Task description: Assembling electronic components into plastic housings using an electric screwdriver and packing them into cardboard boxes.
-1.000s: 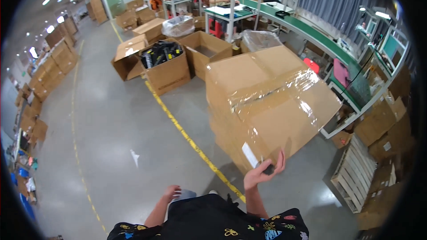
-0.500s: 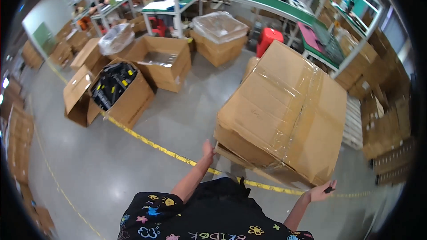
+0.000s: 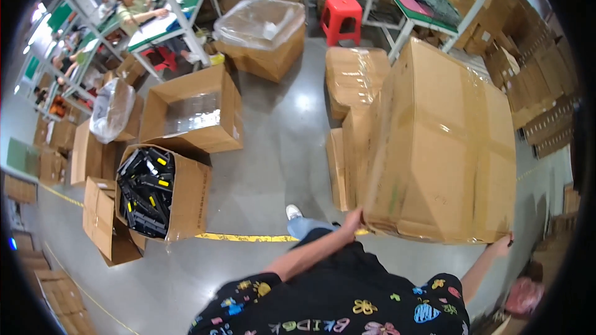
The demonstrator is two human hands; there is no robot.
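Note:
A large taped cardboard box (image 3: pixel 459 155) leans in front of me on the right, its broad face turned up toward me. My left hand (image 3: pixel 354 219) is closed on its near left corner, the fingertips partly hidden by the cardboard. At the near right corner, my right hand (image 3: pixel 498 247) grips the lower edge, and a small black object (image 3: pixel 510 243) that I cannot make out shows at its fingers. Against the box's left side stand smaller brown cartons (image 3: pixel 358 77).
On the left stand an open box of black parts (image 3: pixel 149 192) with yellow labels and an open carton (image 3: pixel 226 108). Farther off are a plastic-covered box (image 3: pixel 267 56), a red stool (image 3: pixel 341 22) and workbenches with people. A yellow floor line (image 3: pixel 242 237) crosses near my foot (image 3: pixel 293 212).
The view has turned, and the large box now sits farther right and straighter, with both hands still at its near corners. The cartons beside it and my foot have come into sight.

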